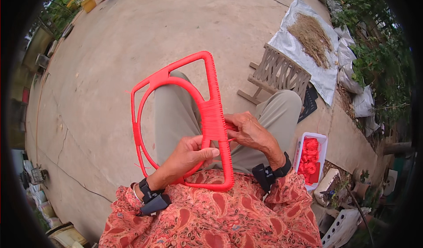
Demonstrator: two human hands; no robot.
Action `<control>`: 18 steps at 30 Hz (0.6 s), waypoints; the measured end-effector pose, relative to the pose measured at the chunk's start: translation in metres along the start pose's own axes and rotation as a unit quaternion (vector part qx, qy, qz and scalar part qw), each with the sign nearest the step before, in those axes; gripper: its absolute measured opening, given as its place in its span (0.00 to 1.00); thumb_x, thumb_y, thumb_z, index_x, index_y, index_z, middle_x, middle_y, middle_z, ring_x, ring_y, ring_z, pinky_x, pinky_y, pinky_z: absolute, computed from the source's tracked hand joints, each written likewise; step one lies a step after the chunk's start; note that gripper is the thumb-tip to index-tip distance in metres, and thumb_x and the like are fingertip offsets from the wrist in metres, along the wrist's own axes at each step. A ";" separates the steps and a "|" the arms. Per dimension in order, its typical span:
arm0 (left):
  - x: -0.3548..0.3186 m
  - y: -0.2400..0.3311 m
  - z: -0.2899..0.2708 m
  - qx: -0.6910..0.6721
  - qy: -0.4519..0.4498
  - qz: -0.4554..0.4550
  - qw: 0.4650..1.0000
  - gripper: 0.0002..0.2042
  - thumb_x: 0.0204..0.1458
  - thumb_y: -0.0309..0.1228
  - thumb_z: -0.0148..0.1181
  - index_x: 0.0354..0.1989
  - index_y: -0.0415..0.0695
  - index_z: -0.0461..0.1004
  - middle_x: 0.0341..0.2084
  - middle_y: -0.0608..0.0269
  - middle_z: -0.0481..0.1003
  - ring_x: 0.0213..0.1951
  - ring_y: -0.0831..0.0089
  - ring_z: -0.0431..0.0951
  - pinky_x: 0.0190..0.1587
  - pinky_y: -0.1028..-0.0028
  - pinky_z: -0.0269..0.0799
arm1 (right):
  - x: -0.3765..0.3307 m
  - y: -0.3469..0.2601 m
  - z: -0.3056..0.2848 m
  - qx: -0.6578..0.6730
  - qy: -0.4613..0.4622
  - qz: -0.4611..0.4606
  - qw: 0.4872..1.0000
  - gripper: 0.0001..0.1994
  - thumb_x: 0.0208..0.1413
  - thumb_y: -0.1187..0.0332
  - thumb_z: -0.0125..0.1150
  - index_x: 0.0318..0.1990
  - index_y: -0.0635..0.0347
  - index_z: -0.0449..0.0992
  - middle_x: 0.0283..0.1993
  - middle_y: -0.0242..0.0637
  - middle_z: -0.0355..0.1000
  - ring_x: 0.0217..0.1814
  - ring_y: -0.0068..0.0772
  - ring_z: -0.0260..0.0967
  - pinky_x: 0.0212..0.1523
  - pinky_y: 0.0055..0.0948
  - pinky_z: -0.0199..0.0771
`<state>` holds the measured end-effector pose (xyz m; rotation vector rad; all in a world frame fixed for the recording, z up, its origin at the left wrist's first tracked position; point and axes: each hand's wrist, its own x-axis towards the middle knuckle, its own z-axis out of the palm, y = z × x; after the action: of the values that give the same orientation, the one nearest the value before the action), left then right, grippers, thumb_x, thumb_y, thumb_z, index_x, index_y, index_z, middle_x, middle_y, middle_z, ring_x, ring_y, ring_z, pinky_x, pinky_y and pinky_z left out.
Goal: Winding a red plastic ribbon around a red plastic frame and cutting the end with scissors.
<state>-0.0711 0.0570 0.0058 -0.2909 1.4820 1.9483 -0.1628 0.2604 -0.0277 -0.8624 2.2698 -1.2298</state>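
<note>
A red frame [213, 118], rectangular outside with a ring inside, stands tilted over my lap. Red cord is wound tightly around its bars, with a wide wrapped band where ring and right-hand side bar meet. My left hand [187, 156] grips the frame just below that band, thumb in front and the other fingers partly hidden behind. On the outer side of the same bar, my right hand [252, 132] is closed on red cord [231, 127], its fingertips partly hidden by the frame. Loose cord ends stick out at the frame's left side.
A white tub [324, 149] of red cord bundles stands on the ground to my right. Ahead right are a small wooden chair [282, 72] and a pale sheet [282, 39] with dried plant matter. Plants and sacks [363, 102] line the right edge.
</note>
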 end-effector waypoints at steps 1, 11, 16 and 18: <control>-0.002 0.000 0.000 -0.013 -0.011 0.009 1.000 0.11 0.53 0.32 0.62 0.40 0.38 0.74 0.26 0.66 0.75 0.25 0.83 0.72 0.29 0.80 0.70 | -0.003 0.000 0.006 0.015 -0.029 -0.036 0.999 0.13 0.49 0.65 0.63 0.42 0.58 0.74 0.29 0.48 0.72 0.29 0.50 0.69 0.32 0.39 0.67; -0.008 -0.003 -0.016 0.096 -0.068 0.051 0.992 0.17 0.54 0.31 0.62 0.51 0.38 0.73 0.34 0.71 0.76 0.37 0.85 0.71 0.41 0.80 0.69 | -0.017 0.013 0.017 0.084 -0.123 -0.031 0.988 0.11 0.46 0.72 0.62 0.39 0.61 0.74 0.25 0.46 0.69 0.23 0.38 0.63 0.28 0.34 0.65; -0.011 -0.006 -0.018 0.030 -0.059 0.056 0.996 0.11 0.52 0.30 0.64 0.42 0.39 0.75 0.30 0.71 0.75 0.34 0.87 0.71 0.36 0.83 0.67 | -0.022 0.018 0.011 0.169 -0.043 0.038 0.984 0.11 0.49 0.71 0.60 0.41 0.63 0.72 0.23 0.40 0.68 0.24 0.26 0.64 0.29 0.29 0.66; -0.011 -0.007 -0.021 0.074 -0.067 0.042 0.994 0.15 0.56 0.31 0.60 0.49 0.38 0.72 0.37 0.70 0.75 0.38 0.84 0.72 0.43 0.80 0.69 | -0.021 0.017 0.004 0.201 0.001 0.065 0.977 0.12 0.51 0.71 0.60 0.42 0.64 0.71 0.23 0.37 0.68 0.25 0.22 0.65 0.29 0.28 0.67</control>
<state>-0.0634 0.0345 -0.0006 -0.0313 1.5617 1.8702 -0.1511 0.2795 -0.0424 -0.5537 1.9403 -1.5509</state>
